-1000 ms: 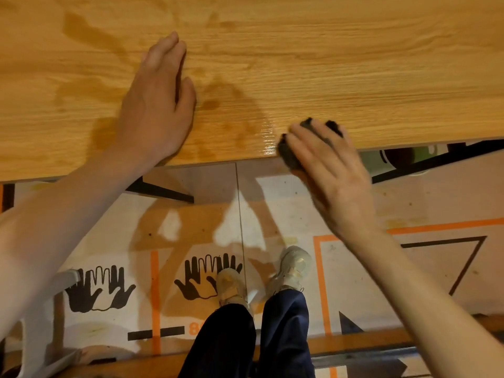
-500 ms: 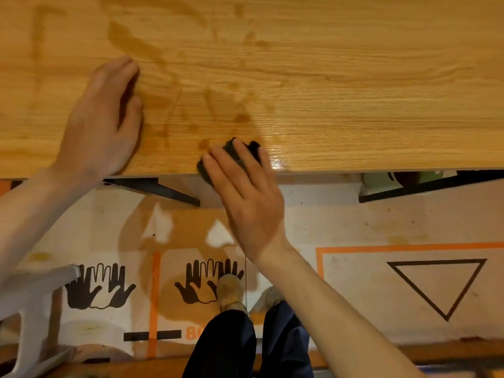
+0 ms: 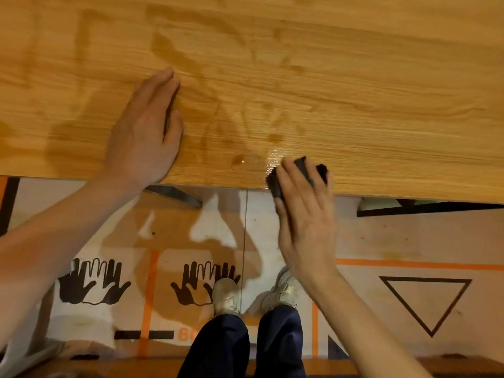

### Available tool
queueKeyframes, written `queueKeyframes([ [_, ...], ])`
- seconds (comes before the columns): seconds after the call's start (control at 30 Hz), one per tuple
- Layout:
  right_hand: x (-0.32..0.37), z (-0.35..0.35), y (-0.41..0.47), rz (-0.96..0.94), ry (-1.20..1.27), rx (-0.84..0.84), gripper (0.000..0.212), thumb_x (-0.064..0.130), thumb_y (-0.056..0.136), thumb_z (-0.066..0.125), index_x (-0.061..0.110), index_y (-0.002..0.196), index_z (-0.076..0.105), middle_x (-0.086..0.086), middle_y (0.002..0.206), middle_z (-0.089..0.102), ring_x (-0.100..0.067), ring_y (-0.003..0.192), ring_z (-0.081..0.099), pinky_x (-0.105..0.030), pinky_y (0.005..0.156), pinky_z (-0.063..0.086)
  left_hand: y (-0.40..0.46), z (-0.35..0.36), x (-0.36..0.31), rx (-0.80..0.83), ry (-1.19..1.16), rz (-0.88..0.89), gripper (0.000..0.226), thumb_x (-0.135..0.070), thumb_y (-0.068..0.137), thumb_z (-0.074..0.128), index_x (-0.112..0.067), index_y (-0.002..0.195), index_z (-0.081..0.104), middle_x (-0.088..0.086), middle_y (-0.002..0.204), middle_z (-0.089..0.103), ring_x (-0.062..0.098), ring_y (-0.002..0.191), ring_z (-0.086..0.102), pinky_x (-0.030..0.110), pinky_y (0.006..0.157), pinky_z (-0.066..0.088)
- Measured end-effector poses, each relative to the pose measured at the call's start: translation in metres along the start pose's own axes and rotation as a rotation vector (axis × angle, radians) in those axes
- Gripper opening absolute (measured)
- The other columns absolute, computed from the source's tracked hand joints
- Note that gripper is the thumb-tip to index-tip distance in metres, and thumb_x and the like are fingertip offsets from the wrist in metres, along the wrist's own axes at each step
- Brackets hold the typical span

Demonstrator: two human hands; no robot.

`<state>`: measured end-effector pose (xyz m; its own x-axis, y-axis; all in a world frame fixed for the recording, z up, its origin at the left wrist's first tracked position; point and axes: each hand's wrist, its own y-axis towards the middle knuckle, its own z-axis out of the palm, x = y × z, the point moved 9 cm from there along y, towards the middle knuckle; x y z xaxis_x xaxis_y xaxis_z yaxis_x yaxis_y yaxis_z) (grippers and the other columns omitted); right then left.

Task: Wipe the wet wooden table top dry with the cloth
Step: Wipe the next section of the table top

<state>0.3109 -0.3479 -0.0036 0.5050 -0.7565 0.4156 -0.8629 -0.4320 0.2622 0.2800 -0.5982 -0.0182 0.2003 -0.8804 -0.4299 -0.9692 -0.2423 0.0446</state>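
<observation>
I see a wooden table top (image 3: 354,85) with light oak grain, its near edge running across the view, and darker wet smears and streaks (image 3: 223,126) spread over its middle and left. A few water drops (image 3: 238,159) and a glossy wet patch (image 3: 275,156) sit close to the near edge. Directly on it: my left hand (image 3: 144,132) lying flat with fingers straight, and a dark cloth (image 3: 300,173) at the edge under my right hand (image 3: 305,214), which presses it down, partly overhanging.
</observation>
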Motion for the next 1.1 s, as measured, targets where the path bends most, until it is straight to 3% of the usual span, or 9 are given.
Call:
queueKeyframes([
  [0.1,0.075,0.048,0.018,-0.085,0.054,0.105,0.047,0.004,0.086,0.048,0.003,0.133,0.055,-0.016,0.141,0.053,-0.037,0.138,0.038,-0.055,0.118,0.019,0.0,0.0,-0.001,-0.009,0.008,0.031,0.05,-0.029,0.111,0.031,-0.009,0.157,0.034,0.003,0.166,0.027,0.02,0.154,0.022,0.043,0.125,0.024],
  [0.2,0.097,0.06,0.023,-0.167,0.053,0.169,0.049,0.004,0.088,0.057,0.005,0.137,0.052,-0.012,0.144,0.05,-0.034,0.14,0.036,-0.052,0.118,0.021,-0.002,0.0,-0.003,-0.016,0.008,0.062,0.05,-0.029,0.111,0.032,-0.007,0.156,0.036,0.006,0.165,0.029,0.022,0.153,0.026,0.045,0.124,0.028],
  [0.27,0.072,0.042,0.018,-0.162,0.069,0.198,0.045,0.011,0.092,0.063,0.009,0.136,0.054,-0.008,0.143,0.051,-0.029,0.14,0.037,-0.05,0.118,0.025,-0.002,0.0,-0.002,-0.014,0.007,0.042,0.05,-0.029,0.111,0.032,-0.009,0.157,0.034,0.003,0.166,0.027,0.019,0.154,0.023,0.042,0.125,0.025],
  [0.37,-0.001,-0.004,0.007,0.026,0.065,0.167,0.037,0.022,0.104,0.039,0.013,0.138,0.051,-0.002,0.147,0.047,-0.02,0.144,0.031,-0.049,0.119,0.023,-0.003,0.0,-0.006,-0.016,-0.005,0.047,0.05,-0.026,0.111,0.034,-0.006,0.157,0.033,0.004,0.167,0.027,0.018,0.154,0.021,0.04,0.126,0.023],
  [0.47,-0.033,-0.023,0.003,0.221,0.083,0.12,0.041,0.017,0.102,0.038,0.014,0.142,0.047,0.003,0.15,0.041,-0.014,0.147,0.022,-0.049,0.12,0.019,-0.003,0.0,-0.004,-0.021,0.004,0.044,0.051,-0.026,0.111,0.033,-0.006,0.157,0.033,0.005,0.167,0.026,0.019,0.155,0.021,0.035,0.128,0.017],
  [0.57,-0.025,-0.013,0.02,0.29,0.089,0.099,0.043,0.02,0.103,0.034,0.012,0.143,0.045,0.0,0.152,0.037,-0.017,0.148,0.017,-0.044,0.122,0.01,-0.004,0.0,-0.005,-0.024,0.015,0.051,0.05,-0.025,0.111,0.033,-0.005,0.157,0.033,0.006,0.167,0.026,0.019,0.155,0.021,0.03,0.128,0.01],
  [0.8,-0.053,0.019,0.15,0.34,0.089,0.091,0.042,0.017,0.104,0.037,0.016,0.146,0.04,-0.006,0.155,0.034,-0.03,0.148,0.016,-0.044,0.122,0.006,0.0,-0.002,-0.005,-0.035,-0.001,0.058,0.05,-0.021,0.109,0.036,-0.004,0.156,0.034,0.007,0.166,0.028,0.02,0.155,0.022,0.033,0.129,0.012],
  [0.93,-0.024,0.01,0.094,0.231,0.136,0.107,0.038,0.021,0.103,0.043,0.016,0.139,0.051,-0.003,0.153,0.039,-0.026,0.149,0.018,-0.049,0.121,0.011,-0.001,-0.001,-0.005,-0.026,-0.001,0.052,0.052,-0.024,0.109,0.034,-0.003,0.156,0.034,0.008,0.166,0.027,0.02,0.155,0.023,0.032,0.128,0.012],
  [1.1,0.012,0.014,0.031,0.112,0.177,0.239,0.042,0.024,0.104,0.039,0.02,0.146,0.04,0.006,0.157,0.027,-0.013,0.15,0.006,-0.043,0.122,0.004,-0.002,-0.001,-0.007,-0.046,0.014,0.077,0.052,-0.024,0.108,0.032,-0.002,0.156,0.035,0.01,0.166,0.029,0.021,0.155,0.024,0.033,0.128,0.013],
])
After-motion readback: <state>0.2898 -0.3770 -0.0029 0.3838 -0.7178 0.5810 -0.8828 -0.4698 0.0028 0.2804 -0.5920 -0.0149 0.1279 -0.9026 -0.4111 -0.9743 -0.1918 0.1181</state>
